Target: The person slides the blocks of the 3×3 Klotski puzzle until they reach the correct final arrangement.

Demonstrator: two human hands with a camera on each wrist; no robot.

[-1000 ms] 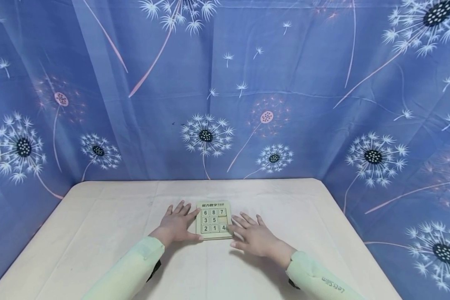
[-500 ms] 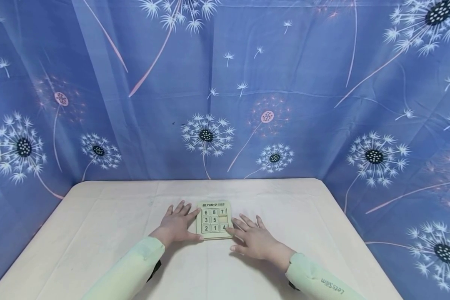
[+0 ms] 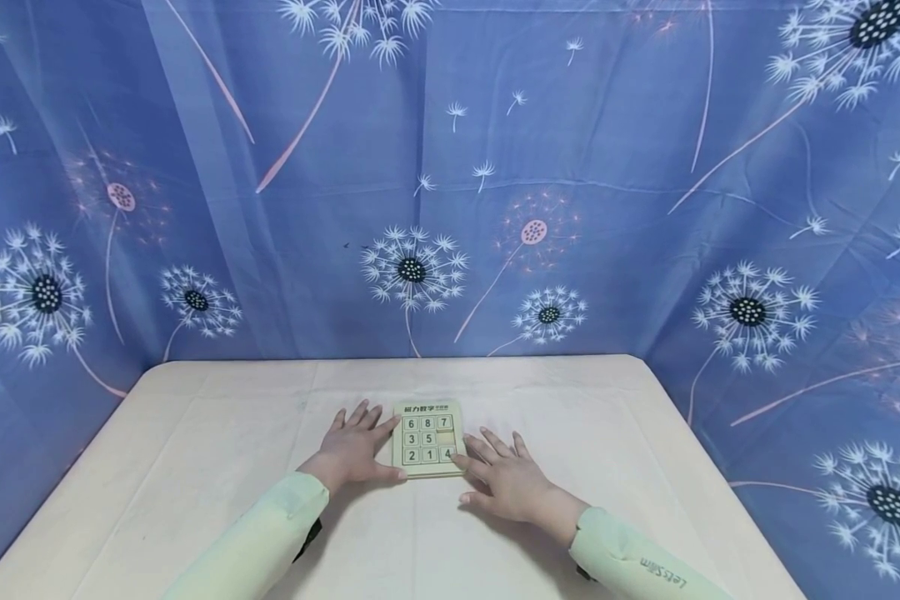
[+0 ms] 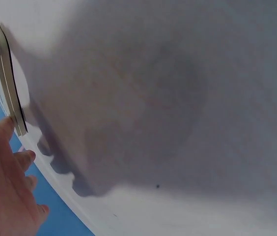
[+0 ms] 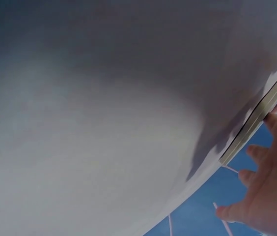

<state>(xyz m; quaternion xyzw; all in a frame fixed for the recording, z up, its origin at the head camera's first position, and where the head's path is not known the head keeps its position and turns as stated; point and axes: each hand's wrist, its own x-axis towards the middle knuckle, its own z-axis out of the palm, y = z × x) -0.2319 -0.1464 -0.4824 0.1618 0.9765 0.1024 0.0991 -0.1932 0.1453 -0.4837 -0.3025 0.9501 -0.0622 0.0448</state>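
A pale green number slide puzzle lies flat on the table in the head view. Its rows read 6 8 7, then 3 5 and a gap at the right, then 2 1 4. Against its left side, my left hand touches the edge with index fingertip and thumb tip, fingers spread. From the right, my right hand reaches over the edge, one fingertip on the tile 4. Both wrist views show the puzzle's side edge only, with fingers against it; its face is hidden there.
A whitish cloth covers the table, which has rounded far corners. Blue curtains with dandelion prints stand behind it and on both sides. Light green sleeves cover both forearms.
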